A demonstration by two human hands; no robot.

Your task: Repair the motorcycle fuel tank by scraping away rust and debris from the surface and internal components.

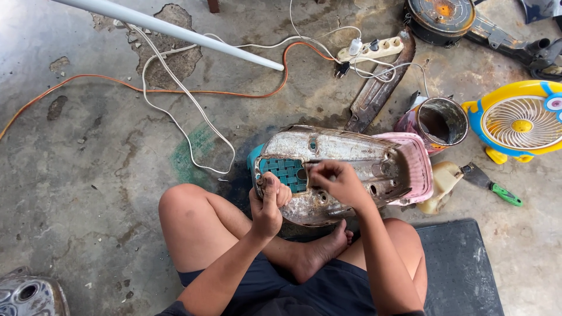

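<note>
Floor: stained concrete (pixel 88 193), cables strewn about.
Casing: rusty metal shell (pixel 339 153) propped against the shins, steadied for work.
Left hand (pixel 268 205): wrapped around shell's edge.
Right hand (pixel 339 182): fingertips pinched on something small, unclear what.

One head-worn camera looks steeply down from close above at the person's lap, hands and the concrete floor (pixel 88 175) ahead.
</note>
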